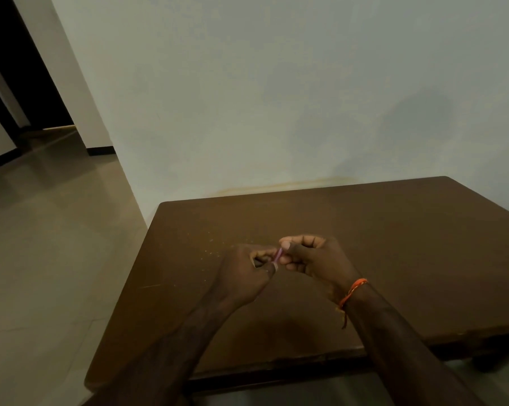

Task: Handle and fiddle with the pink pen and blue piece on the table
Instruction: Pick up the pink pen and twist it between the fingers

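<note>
Left hand (244,273): held above the table, fingers curled inward, thumb and forefinger tips pinched together on the lower end of the pink pen.
Right hand (311,259): held above the table, fingers bent toward the palm, thumb and forefinger closed on the upper end of the pink pen; remaining fingers loosely folded.
Hand spacing: fingertips of both hands meet at the pen; wrists are well apart.
Pink pen (278,255): only a short pink section shows between the two sets of fingertips, tilted slightly from upright, raised off the tabletop.
Blue piece: cannot tell its location; it is not distinguishable in the dim view, and the fingers may cover it.
Table (393,244): dark brown wooden top, far edge against the wall; pale specks are scattered on the surface to the left of the hands.
Orange thread band (353,290): tied round the right wrist, one loose end hanging down.
Wall (276,98): plain and pale, directly behind the table.
Floor (51,244): light tiles, left of the table.
</note>
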